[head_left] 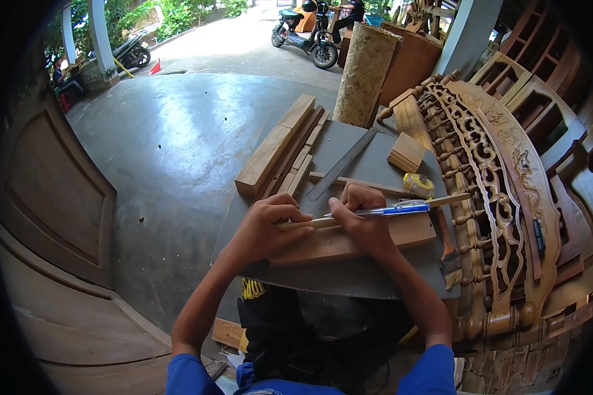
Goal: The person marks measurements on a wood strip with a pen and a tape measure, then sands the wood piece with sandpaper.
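Observation:
My left hand (270, 227) pinches the near end of a thin wooden strip (451, 200), which lies along a wider wooden board (408, 230). In my right hand (362, 224) is a blue pen (402, 209), its tip pointing left toward the strip, close to my left fingers. The right fingers are closed around the pen and rest over the strip and board. Part of the strip is hidden behind the right hand. Just beyond the hands, a flat metal ruler (341, 166) lies slanted across the grey tabletop (339, 135).
Wooden beams (277, 145) lie at the table's left. A yellow tape measure (418, 186), a wooden block (407, 152) and a paintbrush (450, 262) are at the right. A carved wooden panel (474, 138) leans beyond them. A woven roll (366, 76) stands behind; a motorbike (306, 36) is outside.

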The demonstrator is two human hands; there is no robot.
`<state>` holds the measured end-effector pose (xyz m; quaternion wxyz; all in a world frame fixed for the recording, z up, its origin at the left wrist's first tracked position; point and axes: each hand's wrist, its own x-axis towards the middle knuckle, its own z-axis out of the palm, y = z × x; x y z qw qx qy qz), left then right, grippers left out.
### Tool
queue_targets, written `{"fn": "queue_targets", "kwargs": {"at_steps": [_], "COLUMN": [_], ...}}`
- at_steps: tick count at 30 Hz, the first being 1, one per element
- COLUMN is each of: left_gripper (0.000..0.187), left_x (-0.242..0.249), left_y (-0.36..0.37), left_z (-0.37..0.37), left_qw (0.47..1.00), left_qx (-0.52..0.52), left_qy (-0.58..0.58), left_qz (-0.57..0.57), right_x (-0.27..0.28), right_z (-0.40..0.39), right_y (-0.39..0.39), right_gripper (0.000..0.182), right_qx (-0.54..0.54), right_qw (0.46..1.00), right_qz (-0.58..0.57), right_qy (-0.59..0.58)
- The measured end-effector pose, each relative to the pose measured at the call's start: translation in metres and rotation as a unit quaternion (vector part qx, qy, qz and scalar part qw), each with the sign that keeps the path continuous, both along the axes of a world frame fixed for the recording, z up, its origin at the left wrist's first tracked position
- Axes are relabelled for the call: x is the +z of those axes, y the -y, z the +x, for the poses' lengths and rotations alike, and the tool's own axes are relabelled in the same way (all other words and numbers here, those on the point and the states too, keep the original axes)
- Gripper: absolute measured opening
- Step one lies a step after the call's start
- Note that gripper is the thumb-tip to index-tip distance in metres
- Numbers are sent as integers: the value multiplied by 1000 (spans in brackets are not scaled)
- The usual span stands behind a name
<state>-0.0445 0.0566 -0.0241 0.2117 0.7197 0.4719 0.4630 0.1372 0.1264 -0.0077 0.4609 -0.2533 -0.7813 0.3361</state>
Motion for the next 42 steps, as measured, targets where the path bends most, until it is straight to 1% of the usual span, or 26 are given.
{"fn": "queue_targets", "kwargs": {"at_steps": [6,14,26,36,39,42], "left_gripper": [17,18,18,17,17,17], "left_x": [-2,4,1,3,2,2], "left_y": [-1,0,-1,0,-1,-1], "left_z": [1,2,2,3,4,3], "left_qw": [1000,1000,1000,1000,1000,1000], "left_qx": [-8,-2,-2,-5,-5,-4], "left_qy": [1,-3,5,16,16,14], "left_qz": [11,-11,8,-7,-4,-6], "right_x": [1,-1,2,-3,1,0], "right_z": [-1,-3,-4,-2,-2,-4], "right_y": [2,-1,1,-2,0,0], "right_gripper": [35,34,33,32,32,32], "right_qx": [13,13,18,31,47,33], "right_qw": [998,998,999,999,997,997], "right_qz": [49,45,42,42,55,69], "right_qy": [34,31,27,14,28,22]}}
